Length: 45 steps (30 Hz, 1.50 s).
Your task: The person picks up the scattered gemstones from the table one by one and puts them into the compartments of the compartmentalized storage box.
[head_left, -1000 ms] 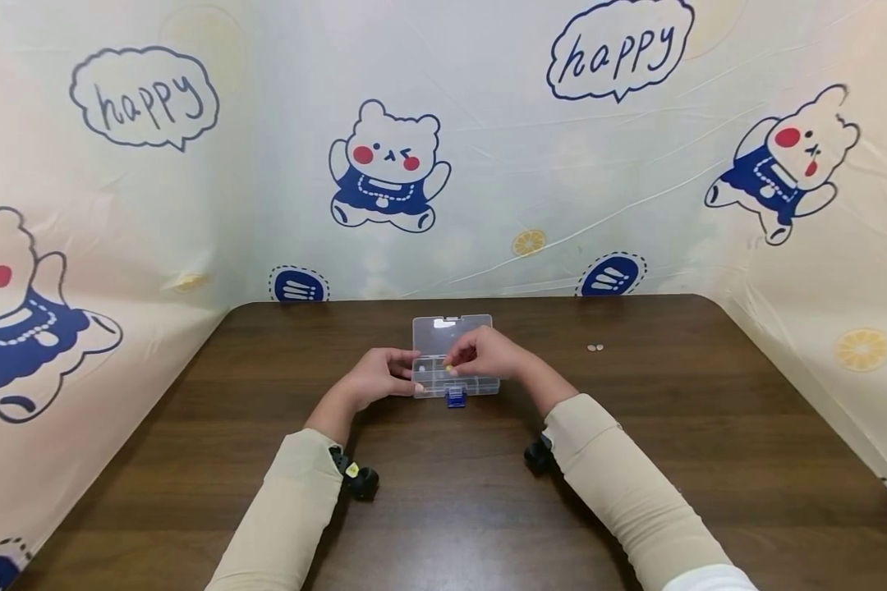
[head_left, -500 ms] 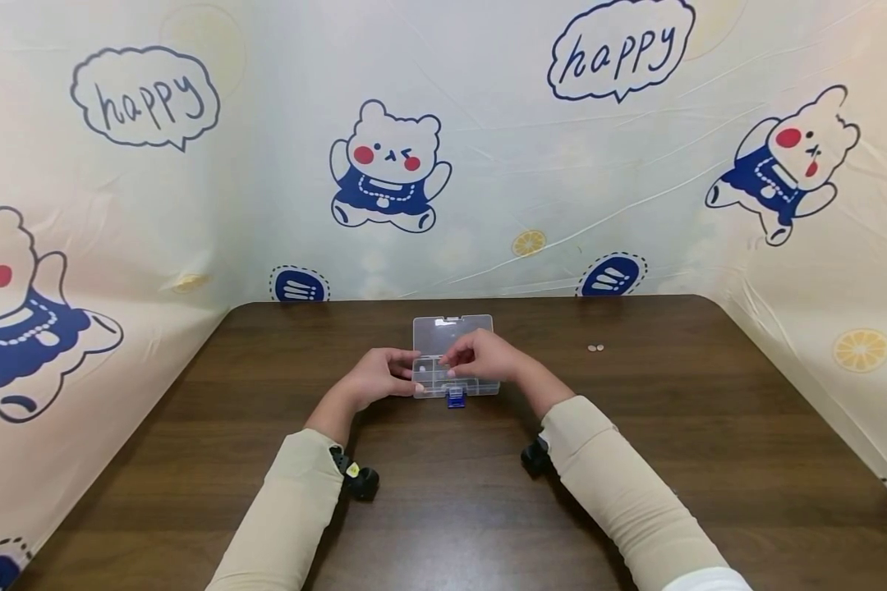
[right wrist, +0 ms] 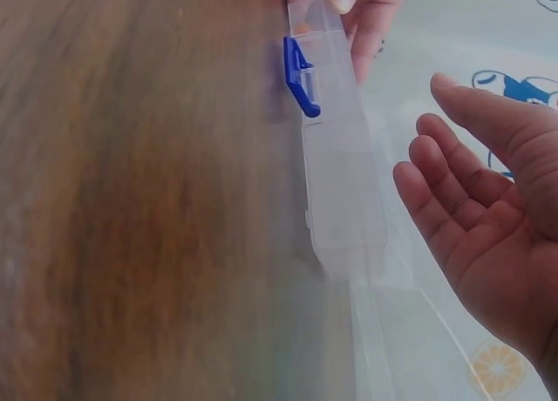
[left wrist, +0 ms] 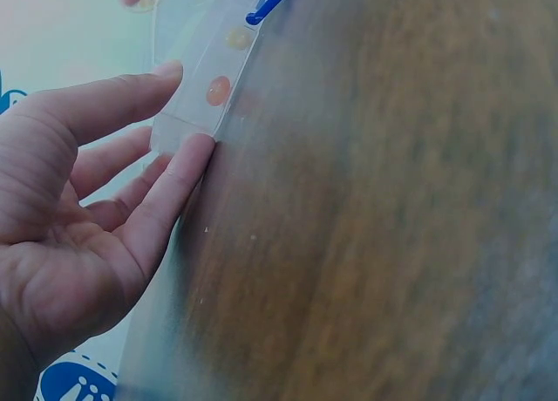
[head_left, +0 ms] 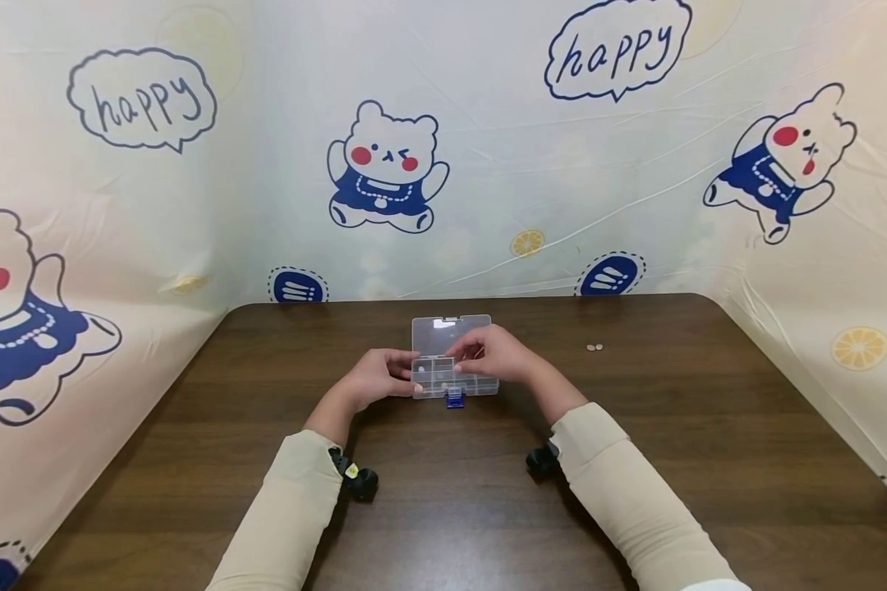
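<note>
A clear plastic compartment box point(head_left: 476, 386) with a blue latch point(head_left: 454, 399) sits on the table, its lid point(head_left: 436, 332) raised at the back. My left hand point(head_left: 373, 377) holds the box's left end between thumb and fingers. My right hand point(head_left: 497, 355) hovers over the middle compartments, fingers slightly bent and apart. Nothing shows between them in the right wrist view. An orange oval piece point(left wrist: 219, 91) and a yellowish one point(left wrist: 238, 39) show through the box's front in the left wrist view. The right hand partly hides the lid and right compartments.
Two small pale discs point(head_left: 595, 347) lie on the brown wooden table point(head_left: 443, 509), right of the box. A printed cloth point(head_left: 488, 180) hangs behind and beside the table. A small black camera point(head_left: 362, 484) is strapped at the left wrist, another point(head_left: 542, 462) at the right.
A small yellow piece seen at the right fingertips earlier no longer shows there. Those fingers have parted and shifted slightly right and up. The left hand and box stay in place.
</note>
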Motion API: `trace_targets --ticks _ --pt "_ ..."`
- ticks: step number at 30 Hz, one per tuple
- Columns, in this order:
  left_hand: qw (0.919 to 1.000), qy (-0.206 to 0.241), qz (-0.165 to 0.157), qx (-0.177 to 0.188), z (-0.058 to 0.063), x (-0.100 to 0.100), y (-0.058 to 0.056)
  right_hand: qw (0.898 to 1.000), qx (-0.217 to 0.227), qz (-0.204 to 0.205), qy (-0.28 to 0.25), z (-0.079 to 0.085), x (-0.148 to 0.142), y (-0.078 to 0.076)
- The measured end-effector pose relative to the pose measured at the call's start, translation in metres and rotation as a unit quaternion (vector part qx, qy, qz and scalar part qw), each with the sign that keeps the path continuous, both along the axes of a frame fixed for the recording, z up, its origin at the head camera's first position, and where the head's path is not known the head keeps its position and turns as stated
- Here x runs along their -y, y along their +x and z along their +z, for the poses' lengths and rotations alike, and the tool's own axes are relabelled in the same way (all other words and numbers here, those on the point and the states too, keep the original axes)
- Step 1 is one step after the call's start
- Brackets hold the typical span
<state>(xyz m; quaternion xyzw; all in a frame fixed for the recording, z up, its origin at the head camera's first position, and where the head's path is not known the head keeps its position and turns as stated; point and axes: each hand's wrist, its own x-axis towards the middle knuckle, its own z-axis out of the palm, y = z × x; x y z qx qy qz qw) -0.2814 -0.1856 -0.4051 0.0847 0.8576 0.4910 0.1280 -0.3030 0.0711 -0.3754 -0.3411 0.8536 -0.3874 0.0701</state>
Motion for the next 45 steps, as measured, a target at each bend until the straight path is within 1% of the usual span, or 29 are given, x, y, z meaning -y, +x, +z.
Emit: trace_targets --ticks 5,12,18,23,29,35,40,45 --pt "1.0 0.001 0.001 -0.003 0.002 -0.001 0.001 1.0 -0.014 -0.009 -0.004 0.0 -0.005 0.002" --pt "1.0 0.0 0.004 -0.003 0.001 -0.002 0.002 0.999 -0.016 -0.023 -0.028 0.002 -0.013 0.007" --pt "1.0 0.003 0.005 -0.002 0.001 -0.001 0.002 0.999 -0.031 -0.037 -0.025 0.003 -0.021 0.01" --pt "0.9999 0.003 0.008 -0.007 0.0 -0.001 0.002 0.998 -0.031 -0.035 -0.031 0.003 -0.027 0.013" --pt "0.9998 0.022 -0.001 0.0 -0.003 0.0 0.0 0.998 -0.045 -0.027 -0.04 0.001 -0.037 0.015" --pt "0.9997 0.026 0.0 0.001 -0.003 0.0 0.0 0.998 -0.036 -0.039 -0.042 0.003 -0.047 0.02" --pt "0.9998 0.018 0.002 -0.004 -0.003 -0.001 0.0 0.997 -0.025 -0.054 -0.04 0.004 -0.056 0.023" --pt "0.9999 0.011 0.002 -0.007 -0.003 -0.001 -0.001 0.997 -0.03 -0.06 -0.041 0.004 -0.064 0.025"
